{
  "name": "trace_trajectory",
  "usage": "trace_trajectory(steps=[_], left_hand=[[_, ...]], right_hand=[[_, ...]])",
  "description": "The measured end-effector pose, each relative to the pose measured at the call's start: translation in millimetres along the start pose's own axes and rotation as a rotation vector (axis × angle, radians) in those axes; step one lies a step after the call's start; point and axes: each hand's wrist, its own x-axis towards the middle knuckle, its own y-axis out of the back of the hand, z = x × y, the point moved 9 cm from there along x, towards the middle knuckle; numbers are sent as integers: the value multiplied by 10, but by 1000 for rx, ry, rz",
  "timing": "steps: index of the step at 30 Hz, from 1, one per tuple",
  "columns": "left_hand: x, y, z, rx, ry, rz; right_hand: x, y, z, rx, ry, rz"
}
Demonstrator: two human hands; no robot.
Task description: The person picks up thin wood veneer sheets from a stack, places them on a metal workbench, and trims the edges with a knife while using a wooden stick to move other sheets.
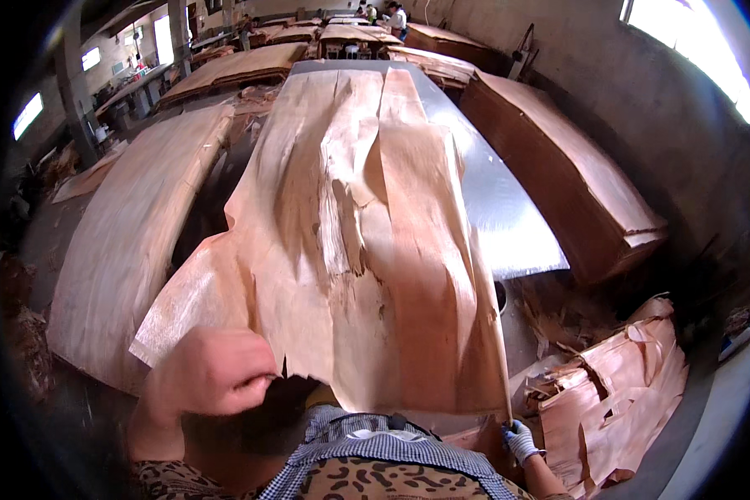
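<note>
A large thin sheet of pale wood veneer (367,242), wrinkled and split along the grain, lies over a shiny metal table (508,217). Its near edge is lifted toward me. My left hand (212,371), bare, is closed on the near-left edge of the sheet beside a small tear. My right hand (521,439), in a light glove, pinches the sheet's near-right corner. My checked collar and patterned top fill the bottom edge.
A tall stack of veneer (133,233) stands to the left and a darker stack (558,167) to the right. Torn veneer scraps (625,383) are piled at lower right. More stacks and other people (396,17) are at the far end of the hall.
</note>
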Motion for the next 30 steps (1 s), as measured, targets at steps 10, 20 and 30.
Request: trace_trajectory(steps=[10,20,30], left_hand=[[-151,-766,580,-184,-23,-248],[-770,-1300,-906,-1034,412,98],[-1839,-3376,-2825,-1290,1712,666]], right_hand=[[-376,135,-820,156,431,196],[-890,284,-1580,330,22,54],[-1568,687,-2145,230,-15,87]])
